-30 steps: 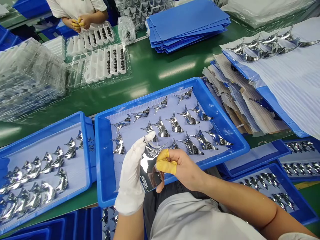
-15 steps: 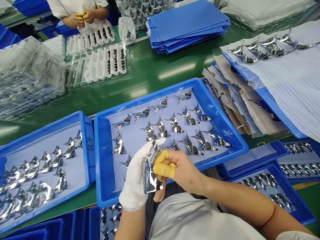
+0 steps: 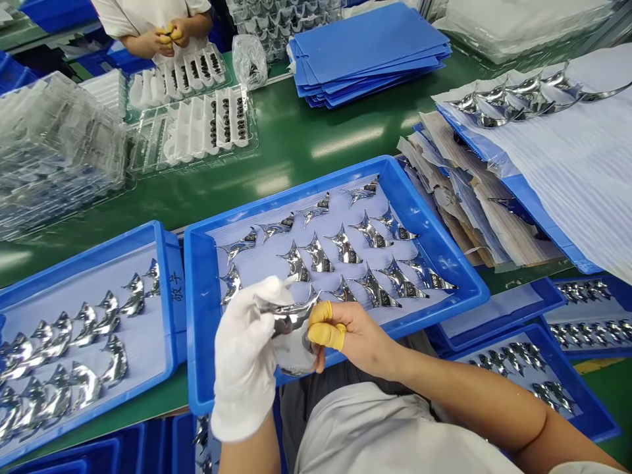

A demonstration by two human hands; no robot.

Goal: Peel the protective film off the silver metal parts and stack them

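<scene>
Two hands meet just above the near side of the tray, and a single shiny chrome piece (image 3: pixel 293 345) sits between them! The left hand (image 3: pixel 244 368), in a white glove, rises from the bottom edge, forearm nearly upright, wrist close to straight, fingers curled over the upper end of the piece and thumb laid against its face: a grasp, no question. Across from it, the right hand (image 3: pixel 353 332) comes in along a long bare forearm slanting up from the lower right — thumb and forefinger, both in yellow finger cots (image 3: pixel 328 334), pinching the right edge of that same piece, with another fingertip showing below. The piece is tilted, points upward, its shiny surface full of reflections.

Beneath and beyond, the blue tray (image 3: pixel 200 316) carries loose rows of pointed chrome parts (image 3: pixel 345 245) on a white liner, the closest right by the knuckles. To the left, a second blue tray (image 3: pixel 170 296) holds more, packed tighter. Further out runs the green tabletop (image 3: pixel 286 158), with a pile of blue sheets (image 3: pixel 370 46) on it — and at the far side, a co-worker's hands (image 3: pixel 170 38) come together, yellow-tipped too.
</scene>
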